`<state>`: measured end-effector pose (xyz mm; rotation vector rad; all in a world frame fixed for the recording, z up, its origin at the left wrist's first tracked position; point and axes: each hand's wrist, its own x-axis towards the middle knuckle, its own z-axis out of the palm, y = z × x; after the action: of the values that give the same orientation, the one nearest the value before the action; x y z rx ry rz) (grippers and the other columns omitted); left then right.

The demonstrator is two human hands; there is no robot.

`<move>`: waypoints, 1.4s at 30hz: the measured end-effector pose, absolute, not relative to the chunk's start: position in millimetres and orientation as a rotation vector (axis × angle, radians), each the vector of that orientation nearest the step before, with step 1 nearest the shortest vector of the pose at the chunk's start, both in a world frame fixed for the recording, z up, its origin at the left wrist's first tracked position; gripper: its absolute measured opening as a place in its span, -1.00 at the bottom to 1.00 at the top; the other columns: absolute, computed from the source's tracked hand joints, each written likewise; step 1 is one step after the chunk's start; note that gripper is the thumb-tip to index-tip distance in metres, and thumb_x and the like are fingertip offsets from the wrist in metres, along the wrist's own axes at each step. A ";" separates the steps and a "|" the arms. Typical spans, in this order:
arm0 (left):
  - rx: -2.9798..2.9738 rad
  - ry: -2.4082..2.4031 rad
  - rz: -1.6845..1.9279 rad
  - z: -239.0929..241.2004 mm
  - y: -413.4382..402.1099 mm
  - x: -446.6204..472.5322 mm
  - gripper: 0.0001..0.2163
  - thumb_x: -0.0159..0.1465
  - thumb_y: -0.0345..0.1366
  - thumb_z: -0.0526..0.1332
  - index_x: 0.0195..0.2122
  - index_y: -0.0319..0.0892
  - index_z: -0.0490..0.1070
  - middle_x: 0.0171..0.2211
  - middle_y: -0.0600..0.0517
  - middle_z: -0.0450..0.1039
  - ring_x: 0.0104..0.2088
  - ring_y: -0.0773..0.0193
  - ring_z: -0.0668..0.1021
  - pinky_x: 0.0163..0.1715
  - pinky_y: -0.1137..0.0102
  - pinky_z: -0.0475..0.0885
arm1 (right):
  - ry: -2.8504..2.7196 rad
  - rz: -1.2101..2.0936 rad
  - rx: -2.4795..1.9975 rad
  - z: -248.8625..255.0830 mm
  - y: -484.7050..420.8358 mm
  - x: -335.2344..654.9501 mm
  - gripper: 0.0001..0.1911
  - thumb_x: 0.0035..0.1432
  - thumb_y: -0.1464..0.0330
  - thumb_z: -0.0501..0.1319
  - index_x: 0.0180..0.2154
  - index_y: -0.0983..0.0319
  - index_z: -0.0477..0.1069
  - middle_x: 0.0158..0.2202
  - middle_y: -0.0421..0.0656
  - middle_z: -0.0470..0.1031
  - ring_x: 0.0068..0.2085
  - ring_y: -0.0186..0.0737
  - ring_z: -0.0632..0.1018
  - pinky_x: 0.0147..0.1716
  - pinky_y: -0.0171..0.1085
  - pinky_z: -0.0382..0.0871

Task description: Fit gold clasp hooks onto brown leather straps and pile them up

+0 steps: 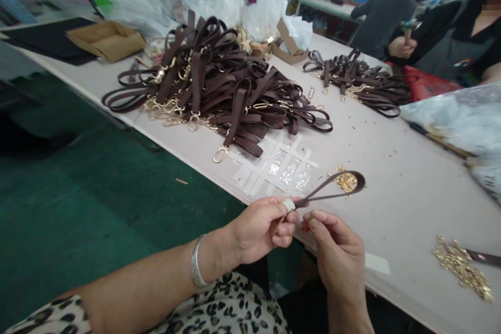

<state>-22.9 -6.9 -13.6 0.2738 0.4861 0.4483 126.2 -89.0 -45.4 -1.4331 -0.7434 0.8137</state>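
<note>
My left hand [263, 228] pinches the two ends of a looped brown leather strap [332, 188], a strip of tape on one finger. The strap's loop reaches out over a small heap of gold metal fittings [346, 181] on the table. My right hand [336, 253] sits right beside the left, fingers curled, fingertips pressed together at the strap's ends; what they pinch is too small to make out. A silver bracelet is on my left wrist.
A big pile of brown straps with gold clasps [219, 83] lies mid-table, a smaller pile [360, 83] farther right. Tape strips [279, 164] stick to the pale table [391, 203]. More gold fittings [462, 266] lie right. Cardboard boxes, plastic bags and other people stand at the back.
</note>
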 end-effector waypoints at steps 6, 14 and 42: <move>0.361 0.531 0.418 -9.9 -16.0 -22.6 -0.87 0.26 -0.39 0.22 -0.18 -0.28 0.44 -0.48 0.16 0.16 -0.66 0.60 0.09 -0.70 0.62 -0.08 | -0.686 0.902 -1.335 -38.5 -90.7 115.4 -0.84 0.06 0.31 0.43 -0.28 0.18 0.58 -0.32 -0.18 0.64 -0.34 -0.24 0.64 -0.25 -0.20 0.63; 0.484 0.537 0.394 -10.3 -18.9 -22.4 -0.87 0.23 -0.33 0.27 -0.22 -0.23 0.40 -0.60 0.26 0.01 -0.67 0.57 -0.04 -0.71 0.64 -0.12 | -0.708 0.906 -1.366 -48.4 -97.0 118.0 -0.83 0.04 0.30 0.45 -0.30 0.20 0.61 -0.34 -0.17 0.62 -0.36 -0.25 0.61 -0.26 -0.24 0.58; 0.664 0.661 0.249 -11.2 -22.4 -18.1 -0.63 0.21 -0.10 0.28 -0.06 -0.23 0.42 -0.58 0.23 0.11 -0.67 0.58 -0.04 -0.68 0.58 -0.18 | -0.625 0.836 -1.298 -32.4 -95.8 103.6 -0.71 -0.01 0.39 0.42 -0.37 0.18 0.29 -0.41 -0.33 0.51 -0.38 -0.39 0.51 -0.34 -0.39 0.40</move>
<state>-18.1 -22.4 -11.2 0.6638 0.6606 0.2490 103.6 -95.8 -32.4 -1.2982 -0.6254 0.8356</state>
